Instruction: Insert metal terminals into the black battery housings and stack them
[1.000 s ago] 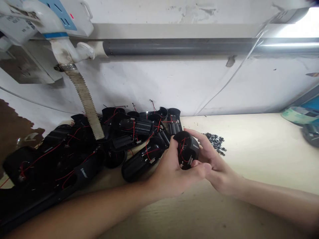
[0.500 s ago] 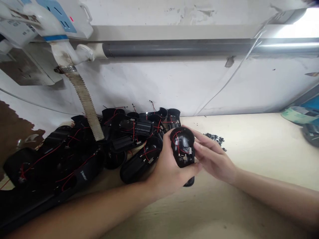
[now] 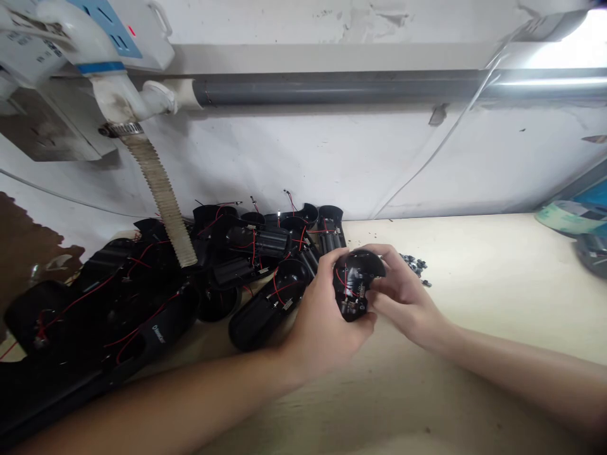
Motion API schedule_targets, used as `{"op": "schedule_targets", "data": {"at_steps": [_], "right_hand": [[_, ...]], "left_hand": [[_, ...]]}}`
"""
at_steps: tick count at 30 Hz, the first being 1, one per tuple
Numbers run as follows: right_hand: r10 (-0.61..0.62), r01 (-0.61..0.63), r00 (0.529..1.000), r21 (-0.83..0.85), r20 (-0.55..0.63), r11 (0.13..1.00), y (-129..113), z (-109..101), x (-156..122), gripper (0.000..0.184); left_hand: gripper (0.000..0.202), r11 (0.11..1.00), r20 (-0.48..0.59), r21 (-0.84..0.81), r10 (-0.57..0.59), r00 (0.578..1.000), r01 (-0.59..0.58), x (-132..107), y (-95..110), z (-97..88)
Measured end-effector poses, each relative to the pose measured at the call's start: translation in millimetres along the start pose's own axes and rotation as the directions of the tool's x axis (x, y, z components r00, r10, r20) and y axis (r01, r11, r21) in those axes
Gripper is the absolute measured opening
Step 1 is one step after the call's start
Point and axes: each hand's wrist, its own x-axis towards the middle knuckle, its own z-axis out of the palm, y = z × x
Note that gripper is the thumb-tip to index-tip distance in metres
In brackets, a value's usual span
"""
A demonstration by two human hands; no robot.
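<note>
A black plastic housing point(image 3: 353, 278), rounded at its far end, is held up above the table between both hands. Inside it show red wires and a small connector. My left hand point(image 3: 327, 309) wraps around its left side, thumb across the near part. On the right side, my right hand point(image 3: 401, 297) has its fingers behind the shell and its thumb and a fingertip near the connector; whether they pinch a small part is hidden. Close to the left hand lies a similar black housing point(image 3: 265, 309) with red wires. Small black pieces point(image 3: 416, 268) lie just beyond the right hand.
Many more wired black housings point(image 3: 142, 316) are heaped on the table point(image 3: 497, 303) at left. A ribbed hose point(image 3: 161, 196) hangs down into the heap. Behind are a wall and a grey pipe point(image 3: 332, 90). A tape roll point(image 3: 569, 217) sits at far right.
The housing has tipped and moved slightly right, so its lower end no longer shows. My right thumb and fingers have curled in closer over its right edge.
</note>
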Motion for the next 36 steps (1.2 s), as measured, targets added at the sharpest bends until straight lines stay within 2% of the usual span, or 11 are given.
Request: {"op": "schedule_targets", "data": {"at_steps": [5,16,23,29,36], "right_hand": [[-0.044,0.044,0.999,0.009,-0.011,0.999,-11.0,6.8,-1.4,0.057],[-0.002,0.001,0.998,-0.012,-0.066,1.0,-11.0,9.8,-3.8,0.055],[0.08,-0.078,0.996,0.05,-0.035,0.996,-4.9,5.2,-0.6,0.058],[0.076,-0.075,0.996,0.051,-0.036,0.996,-3.5,3.8,0.5,0.054],[0.072,-0.073,0.996,-0.031,-0.045,0.997,-8.4,3.0,-0.4,0.055]], "left_hand": [[0.082,0.999,0.02,0.037,0.023,1.0,-0.024,-1.2,-1.7,0.1],[0.079,0.998,0.043,0.045,0.048,0.998,-0.05,-1.9,1.8,0.9],[0.087,0.994,0.028,-0.048,-0.094,0.995,0.095,3.3,2.4,-1.1],[0.084,0.993,0.044,-0.069,-0.096,0.994,0.099,3.6,3.7,-1.2],[0.086,0.992,0.061,-0.066,-0.1,0.993,0.104,3.6,1.9,-1.4]]}}
